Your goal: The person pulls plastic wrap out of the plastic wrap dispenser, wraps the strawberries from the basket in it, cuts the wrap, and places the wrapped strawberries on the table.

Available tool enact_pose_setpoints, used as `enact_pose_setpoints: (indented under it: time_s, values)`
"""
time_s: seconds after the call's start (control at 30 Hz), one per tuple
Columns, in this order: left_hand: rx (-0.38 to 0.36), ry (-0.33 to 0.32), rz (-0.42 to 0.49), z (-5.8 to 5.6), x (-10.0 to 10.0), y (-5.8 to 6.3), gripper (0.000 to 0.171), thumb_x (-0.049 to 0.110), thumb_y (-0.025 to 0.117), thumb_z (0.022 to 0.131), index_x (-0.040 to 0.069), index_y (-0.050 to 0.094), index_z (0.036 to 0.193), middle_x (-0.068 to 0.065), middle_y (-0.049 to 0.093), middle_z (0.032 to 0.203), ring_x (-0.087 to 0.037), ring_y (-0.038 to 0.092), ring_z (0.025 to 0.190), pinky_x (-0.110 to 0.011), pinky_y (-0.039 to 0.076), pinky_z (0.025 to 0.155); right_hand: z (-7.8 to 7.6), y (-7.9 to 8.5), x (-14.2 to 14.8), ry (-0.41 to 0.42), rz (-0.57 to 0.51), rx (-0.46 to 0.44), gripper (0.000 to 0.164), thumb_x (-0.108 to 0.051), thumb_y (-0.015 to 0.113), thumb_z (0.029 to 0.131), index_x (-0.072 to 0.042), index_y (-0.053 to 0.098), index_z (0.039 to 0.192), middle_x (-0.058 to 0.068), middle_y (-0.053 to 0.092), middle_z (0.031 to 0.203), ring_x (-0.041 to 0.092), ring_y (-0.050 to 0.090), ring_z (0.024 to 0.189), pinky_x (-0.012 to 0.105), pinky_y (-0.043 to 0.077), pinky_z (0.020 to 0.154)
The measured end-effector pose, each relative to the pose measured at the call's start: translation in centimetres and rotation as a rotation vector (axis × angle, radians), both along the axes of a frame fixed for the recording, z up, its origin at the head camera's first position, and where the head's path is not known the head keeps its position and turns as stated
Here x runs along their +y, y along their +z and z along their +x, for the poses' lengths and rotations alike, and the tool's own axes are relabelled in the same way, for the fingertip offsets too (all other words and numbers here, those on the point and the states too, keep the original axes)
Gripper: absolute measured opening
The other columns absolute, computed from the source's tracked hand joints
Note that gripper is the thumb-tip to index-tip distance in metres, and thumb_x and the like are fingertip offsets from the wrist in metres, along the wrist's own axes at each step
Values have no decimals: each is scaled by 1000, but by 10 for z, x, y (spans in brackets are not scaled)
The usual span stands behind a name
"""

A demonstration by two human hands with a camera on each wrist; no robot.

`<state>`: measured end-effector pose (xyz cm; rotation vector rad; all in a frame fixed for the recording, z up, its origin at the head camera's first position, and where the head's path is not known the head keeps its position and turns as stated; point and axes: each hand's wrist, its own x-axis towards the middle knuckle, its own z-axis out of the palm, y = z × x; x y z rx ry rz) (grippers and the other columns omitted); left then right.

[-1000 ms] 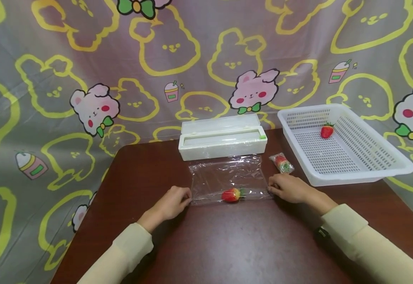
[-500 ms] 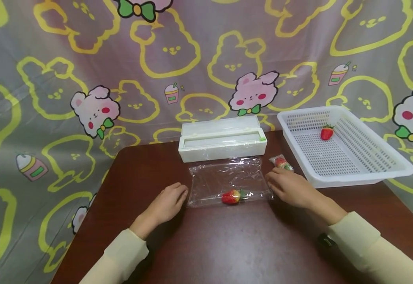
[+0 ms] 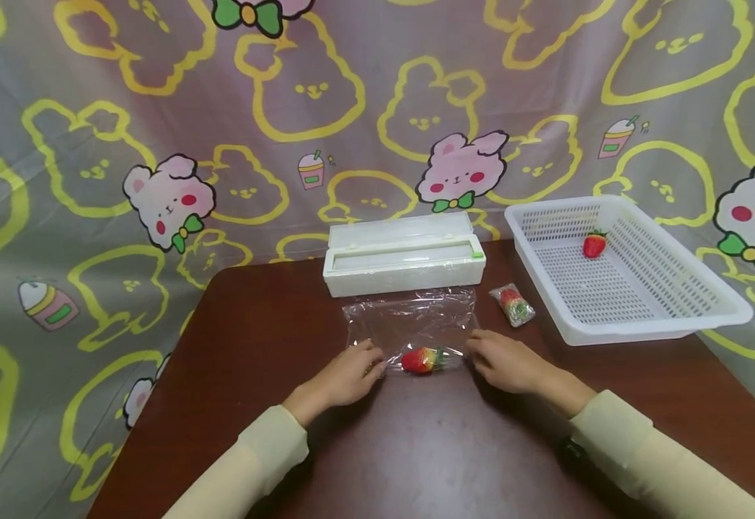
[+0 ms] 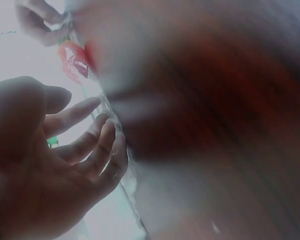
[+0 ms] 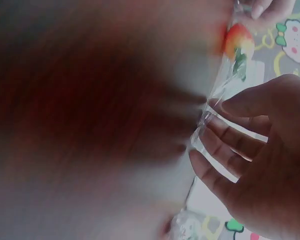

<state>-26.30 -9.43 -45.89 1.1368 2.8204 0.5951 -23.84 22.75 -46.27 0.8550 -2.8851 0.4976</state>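
Note:
A red strawberry (image 3: pixel 419 360) lies under the front fold of a clear sheet of plastic wrap (image 3: pixel 409 317) on the table. To its left, my left hand (image 3: pixel 351 373) touches the wrap's front edge with loosely bent fingertips; the thumb stands apart from the fingers in the left wrist view. On the other side my right hand (image 3: pixel 503 360) rests its fairly straight fingertips on the wrap, the thumb close to the index finger in the right wrist view. Behind the sheet stands a white wrap dispenser box (image 3: pixel 406 277) with its lid raised.
A wrapped strawberry (image 3: pixel 513 305) lies beyond my right hand. At the right, a white plastic basket (image 3: pixel 663 324) holds one bare strawberry (image 3: pixel 594 244). The brown table (image 3: pixel 267 310) meets a patterned curtain (image 3: pixel 364 94) at the back.
Both hands have moved inward from the wrap's side corners, closer to the strawberry. The wrap's front corners are drawn in, and the wrapped strawberry shows fully again.

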Motion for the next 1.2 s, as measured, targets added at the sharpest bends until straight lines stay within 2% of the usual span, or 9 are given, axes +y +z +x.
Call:
enact_pose_setpoints:
  time_s: [0.1,0.27,0.5,0.63,0.77,0.87,1.0,1.1,1.2]
  values:
    - [-37,32,34,-1,-10,1,17,12,57,104,4,72,108,-6,62,98,-21,62,91,-42,54,81,-2,0,7,-25,-23,-33,20,-3,68,89,-5,70,109,18,65,119,36,64,111,56,54,90]
    - [-50,64,66,0,-27,1,17,10,57,103,3,72,105,-5,64,97,-20,62,90,-40,54,79,-6,0,17,-23,-55,-72,16,0,68,87,-8,72,100,6,64,102,27,65,96,51,55,83]
    - [-69,106,52,6,-51,1,19,10,56,104,2,73,108,-5,64,100,-18,61,91,-38,54,78,-4,4,24,-45,-20,-54,13,-3,70,87,-10,71,98,4,63,99,24,64,92,48,55,79]
    - [-47,136,26,10,-61,7,17,9,58,103,2,74,101,-3,63,94,-16,61,86,-38,54,76,-3,8,31,-28,-23,-76,12,-4,70,88,-7,72,100,2,62,94,20,63,85,45,54,75]
    - [-3,170,-27,14,-69,10,13,10,64,100,3,74,100,-2,63,91,-18,63,85,-39,55,76,1,14,37,-28,-11,-53,11,-6,72,87,-11,73,97,-3,61,90,18,62,81,42,54,70]
    - [39,142,-51,16,-67,12,10,13,72,96,4,74,100,-3,64,93,-19,65,86,-39,56,76,4,19,37,-29,1,3,15,-9,77,84,-12,72,99,-5,62,91,16,62,80,41,53,67]
    - [134,33,-63,18,-52,14,22,15,81,88,4,73,104,-4,64,96,-21,64,89,-41,56,78,3,22,28,43,44,69,24,-14,82,81,-9,71,102,0,63,94,17,60,79,41,53,66]
    - [213,-41,-97,17,-37,13,22,15,83,85,5,72,101,-3,63,95,-21,63,87,-40,56,76,2,17,18,108,117,129,26,-17,84,78,-9,72,100,2,63,93,21,61,81,42,52,68]
    - [251,-68,-138,15,-26,8,14,10,79,85,8,72,97,-2,62,92,-20,63,83,-38,57,72,0,8,10,140,169,197,19,-14,83,78,-12,73,94,0,61,88,23,62,83,43,52,68]
